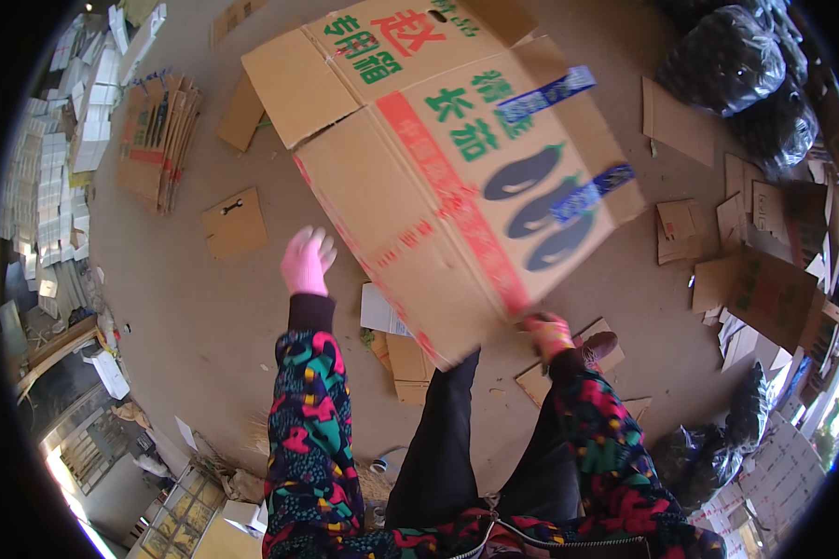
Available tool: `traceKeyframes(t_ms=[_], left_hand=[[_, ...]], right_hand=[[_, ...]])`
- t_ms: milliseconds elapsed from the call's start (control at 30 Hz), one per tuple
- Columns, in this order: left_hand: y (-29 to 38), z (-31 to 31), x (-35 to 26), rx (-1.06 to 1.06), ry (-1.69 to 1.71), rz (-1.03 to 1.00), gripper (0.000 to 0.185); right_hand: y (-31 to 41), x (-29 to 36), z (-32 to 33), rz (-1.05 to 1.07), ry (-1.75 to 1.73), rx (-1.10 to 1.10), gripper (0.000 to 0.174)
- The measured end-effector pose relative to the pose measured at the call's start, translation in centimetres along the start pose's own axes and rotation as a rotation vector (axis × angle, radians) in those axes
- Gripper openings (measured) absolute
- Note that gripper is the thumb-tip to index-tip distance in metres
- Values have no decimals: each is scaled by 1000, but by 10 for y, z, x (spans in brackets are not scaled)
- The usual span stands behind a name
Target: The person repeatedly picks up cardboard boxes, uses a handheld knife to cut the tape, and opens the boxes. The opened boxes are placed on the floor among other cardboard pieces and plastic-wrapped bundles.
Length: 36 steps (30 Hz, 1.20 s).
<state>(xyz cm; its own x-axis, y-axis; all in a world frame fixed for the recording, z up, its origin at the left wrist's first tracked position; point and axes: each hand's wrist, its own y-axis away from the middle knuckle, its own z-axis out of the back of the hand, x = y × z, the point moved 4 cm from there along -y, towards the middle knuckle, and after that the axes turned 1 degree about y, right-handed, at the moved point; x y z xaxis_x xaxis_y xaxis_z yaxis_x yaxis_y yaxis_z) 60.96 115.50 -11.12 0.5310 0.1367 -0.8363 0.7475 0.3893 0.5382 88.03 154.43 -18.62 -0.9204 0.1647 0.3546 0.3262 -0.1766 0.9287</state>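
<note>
A large cardboard box [419, 189], folded flat and tilted, fills the space before me. It bears printed eggplants, green and red writing, red tape along one side and strips of blue tape near the right edge. My right hand [547, 334], in a pinkish glove, grips its lower corner; the fingertips are partly hidden. My left hand [307, 262], in a pink glove with pale fingertips, is raised left of the box, its fingers apart from the cardboard and holding nothing.
A bundle of flattened boxes [155, 140] stands at the upper left, near stacked white boxes [49, 175]. Cardboard pieces [235, 222] lie on the floor. Black plastic bags [723, 63] and heaped cardboard [772, 293] line the right side. More cardboard [409, 363] lies by my feet.
</note>
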Motion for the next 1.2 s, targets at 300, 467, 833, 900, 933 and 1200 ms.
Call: traceKeyframes(t_ms=[300, 467, 833, 900, 933, 1200], left_hand=[[164, 228, 166, -54, -660, 452, 31], [237, 169, 173, 266, -673, 545, 39], [370, -146, 151, 670, -984, 238, 42], [416, -211, 150, 819, -1024, 191, 40], [440, -250, 150, 952, -1063, 69, 40], [588, -450, 124, 1353, -1296, -350, 38]], right_hand=[[56, 59, -107, -107, -289, 248, 22], [89, 2, 19, -81, -443, 108, 19], [215, -193, 266, -168, -872, -260, 23], [207, -205, 295, -136, -790, -260, 18], [205, -211, 309, -108, -771, -278, 18], [187, -252, 381, -130, -865, -329, 17]])
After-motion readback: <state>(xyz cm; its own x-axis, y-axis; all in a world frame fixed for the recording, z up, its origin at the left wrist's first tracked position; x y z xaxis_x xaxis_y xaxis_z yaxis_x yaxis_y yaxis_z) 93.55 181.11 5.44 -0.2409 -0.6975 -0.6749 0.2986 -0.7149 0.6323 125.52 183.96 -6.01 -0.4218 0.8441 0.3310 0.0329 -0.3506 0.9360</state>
